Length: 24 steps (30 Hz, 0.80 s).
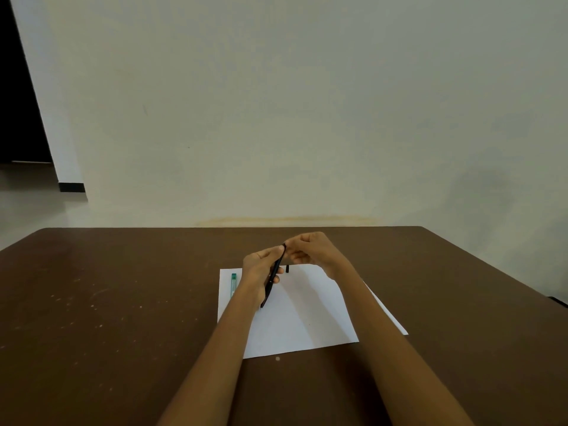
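A slim black mechanical pencil is held tilted above a white sheet of paper, tip pointing down toward me. My left hand grips its barrel. My right hand pinches the pencil's top end with fingertips curled. A small black cap stands on the paper just beyond the hands. A green lead case lies on the paper's left edge. What the right fingertips hold at the pencil's top is too small to make out.
The brown table runs to a far edge against a pale wall. A second white sheet sticks out under the first on the right. A dark doorway opens at the far left.
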Each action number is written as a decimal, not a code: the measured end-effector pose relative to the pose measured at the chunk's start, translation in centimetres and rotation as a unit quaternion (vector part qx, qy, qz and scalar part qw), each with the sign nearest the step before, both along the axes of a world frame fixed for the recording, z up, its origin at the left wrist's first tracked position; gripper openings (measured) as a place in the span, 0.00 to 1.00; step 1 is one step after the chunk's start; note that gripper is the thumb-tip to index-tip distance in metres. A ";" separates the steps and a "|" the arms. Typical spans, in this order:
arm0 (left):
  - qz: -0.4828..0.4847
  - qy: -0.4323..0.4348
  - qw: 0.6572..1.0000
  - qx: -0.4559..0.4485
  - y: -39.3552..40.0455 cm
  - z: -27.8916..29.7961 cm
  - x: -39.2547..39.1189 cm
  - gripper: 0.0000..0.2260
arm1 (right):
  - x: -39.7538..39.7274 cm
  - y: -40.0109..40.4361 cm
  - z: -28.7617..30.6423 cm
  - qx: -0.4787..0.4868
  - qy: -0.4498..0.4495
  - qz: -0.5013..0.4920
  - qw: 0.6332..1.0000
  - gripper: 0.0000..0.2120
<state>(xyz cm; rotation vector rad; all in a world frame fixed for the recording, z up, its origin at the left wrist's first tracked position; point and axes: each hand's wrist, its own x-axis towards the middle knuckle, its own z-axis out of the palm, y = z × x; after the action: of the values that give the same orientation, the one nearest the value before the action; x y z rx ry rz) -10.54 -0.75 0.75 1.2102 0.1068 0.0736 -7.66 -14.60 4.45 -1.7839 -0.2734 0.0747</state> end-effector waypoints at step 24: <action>0.053 0.037 0.996 -0.057 0.5 0.4 -0.2 0.08 | 0.3 -1.8 -1.2 -0.393 -0.001 -0.134 0.910 0.09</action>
<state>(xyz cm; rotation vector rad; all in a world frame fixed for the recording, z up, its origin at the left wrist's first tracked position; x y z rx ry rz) -10.77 -0.24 1.11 1.0935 0.2367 0.1141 -7.31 -16.38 3.25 -2.6100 0.0221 -0.0216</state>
